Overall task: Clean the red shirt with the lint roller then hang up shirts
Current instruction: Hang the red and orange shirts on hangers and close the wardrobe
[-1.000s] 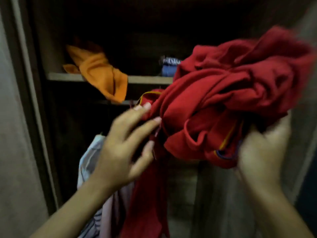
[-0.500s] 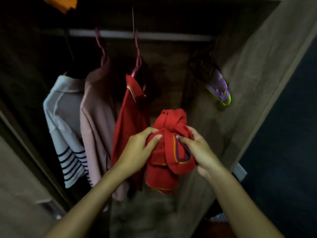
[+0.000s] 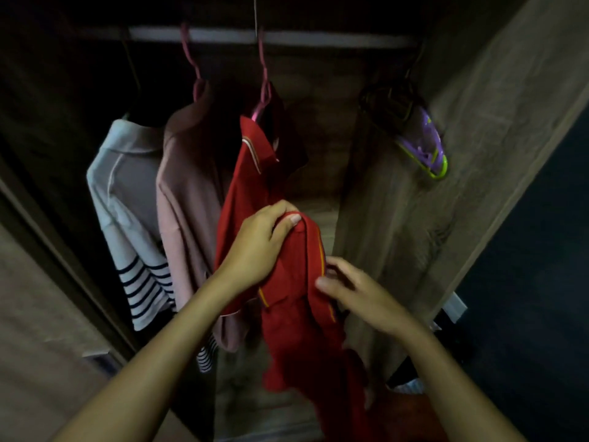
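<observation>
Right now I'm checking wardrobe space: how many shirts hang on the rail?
3: a striped shirt at left, a pink shirt in the middle, a red shirt at right. Another red shirt is in hand; darkness may hide more.

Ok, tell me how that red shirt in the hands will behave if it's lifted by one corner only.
The red shirt will likely go floppy and unfurl: it already sags in folds below the left hand. It seems light, since fingertip holds from the left hand and right hand carry it. It may swing against the hanging red polo beside it.
</observation>
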`<state>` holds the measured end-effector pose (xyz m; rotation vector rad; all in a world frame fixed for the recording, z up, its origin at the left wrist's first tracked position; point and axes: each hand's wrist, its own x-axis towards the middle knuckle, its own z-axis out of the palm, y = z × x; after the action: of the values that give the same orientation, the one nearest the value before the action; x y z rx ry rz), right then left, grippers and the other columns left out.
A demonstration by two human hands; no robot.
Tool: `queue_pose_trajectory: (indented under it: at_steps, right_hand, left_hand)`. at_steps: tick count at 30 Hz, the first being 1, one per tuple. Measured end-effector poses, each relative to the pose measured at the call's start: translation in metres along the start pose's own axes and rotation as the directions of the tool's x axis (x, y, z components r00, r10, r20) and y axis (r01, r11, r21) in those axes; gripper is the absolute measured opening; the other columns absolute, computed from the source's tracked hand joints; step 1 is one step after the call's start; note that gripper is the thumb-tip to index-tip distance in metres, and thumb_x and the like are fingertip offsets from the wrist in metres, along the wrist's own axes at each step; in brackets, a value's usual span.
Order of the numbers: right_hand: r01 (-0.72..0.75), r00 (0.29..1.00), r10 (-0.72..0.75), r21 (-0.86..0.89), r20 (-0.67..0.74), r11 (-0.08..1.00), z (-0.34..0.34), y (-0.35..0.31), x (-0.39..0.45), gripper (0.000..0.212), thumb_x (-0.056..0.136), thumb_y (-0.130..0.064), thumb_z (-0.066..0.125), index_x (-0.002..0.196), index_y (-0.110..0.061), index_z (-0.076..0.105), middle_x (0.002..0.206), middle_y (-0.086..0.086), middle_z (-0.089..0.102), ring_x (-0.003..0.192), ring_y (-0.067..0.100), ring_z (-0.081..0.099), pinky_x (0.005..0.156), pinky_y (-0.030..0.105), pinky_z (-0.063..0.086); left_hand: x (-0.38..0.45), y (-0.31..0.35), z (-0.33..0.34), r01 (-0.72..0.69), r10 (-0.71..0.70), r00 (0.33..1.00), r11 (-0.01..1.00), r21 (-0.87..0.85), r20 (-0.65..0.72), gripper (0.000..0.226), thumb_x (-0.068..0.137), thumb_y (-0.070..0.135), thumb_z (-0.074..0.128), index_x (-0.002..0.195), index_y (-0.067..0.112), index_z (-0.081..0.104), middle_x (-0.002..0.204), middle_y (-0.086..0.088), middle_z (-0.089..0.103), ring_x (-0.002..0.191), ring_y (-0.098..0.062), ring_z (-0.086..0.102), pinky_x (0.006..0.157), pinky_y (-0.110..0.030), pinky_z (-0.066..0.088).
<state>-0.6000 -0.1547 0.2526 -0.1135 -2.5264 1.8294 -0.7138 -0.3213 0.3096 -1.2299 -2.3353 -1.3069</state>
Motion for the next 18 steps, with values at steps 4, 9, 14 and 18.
queue_pose_trajectory:
  at_steps: [4,9,14,18]
  right_hand:
    - [0.065,0.981,-0.094,-0.169,-0.172,0.983,0.019,0.006,0.007,0.038,0.080,-0.031,0.075,0.116,-0.026,0.061,0.102,-0.011,0.071,0.093,-0.003,0.066,0.083,0.017,0.052]
    - [0.056,0.911,-0.132,-0.201,-0.391,0.978,-0.027,0.001,0.018,0.021,0.082,-0.003,0.057,0.090,-0.020,0.066,0.081,0.004,0.067,0.072,0.013,0.058,0.065,0.021,0.042]
    - [-0.016,0.996,0.020,0.036,-0.092,0.999,-0.064,-0.028,0.003,0.008,0.089,-0.011,0.063,0.082,-0.013,0.061,0.075,0.008,0.056,0.067,0.014,0.048,0.058,0.023,0.034]
    - [-0.040,0.999,0.039,0.173,0.010,0.984,-0.041,-0.038,0.004,0.020,0.097,-0.022,0.052,0.079,-0.012,0.058,0.063,0.002,0.051,0.053,0.013,0.043,0.045,0.022,0.031]
  left_hand:
    - [-0.002,0.000,0.013,0.014,-0.016,0.999,0.999,0.041,0.039,0.012,0.098,0.023,0.050,0.095,0.020,0.061,0.087,0.002,0.061,0.083,-0.005,0.055,0.078,-0.015,0.038]
    - [0.001,-0.002,-0.006,-0.043,0.026,0.985,0.994,0.100,0.171,0.014,0.084,0.029,0.070,0.088,0.016,0.067,0.079,0.010,0.065,0.073,0.006,0.057,0.067,-0.007,0.036]
    - [0.009,-0.012,-0.022,-0.137,0.090,0.962,0.975,0.174,0.257,0.014,0.086,0.027,0.067,0.093,0.016,0.068,0.089,0.006,0.067,0.081,0.002,0.058,0.075,-0.014,0.041]
    - [0.012,-0.020,-0.018,-0.132,0.086,0.982,0.949,0.286,0.169,0.010,0.087,0.017,0.067,0.096,0.014,0.066,0.088,0.002,0.061,0.083,-0.016,0.060,0.073,-0.020,0.037]
